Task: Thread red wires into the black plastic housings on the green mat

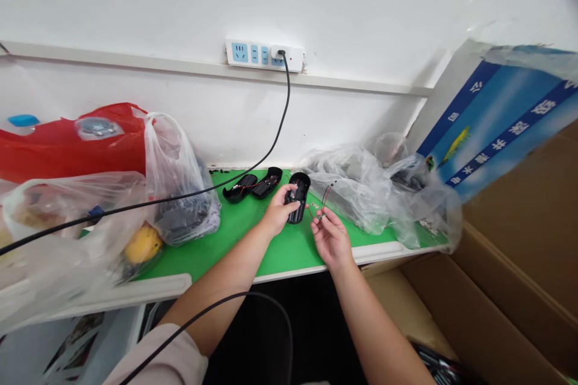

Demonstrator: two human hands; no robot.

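My left hand (279, 209) grips a black oval plastic shell (298, 195) and holds it just above the green mat (253, 240). My right hand (331, 233) is right beside it, fingers pinched on a small component with thin red and black wires (323, 200) that run up from the fingertips. Two more black shell halves (253, 185) lie open on the mat a little further back and left.
Clear plastic bags (361, 186) lie right of the hands; another bag of dark parts (180, 192) and a red bag (72, 138) sit left. A black cable (271, 138) runs from the wall power strip (264, 55). Cardboard boxes (519, 240) stand at right.
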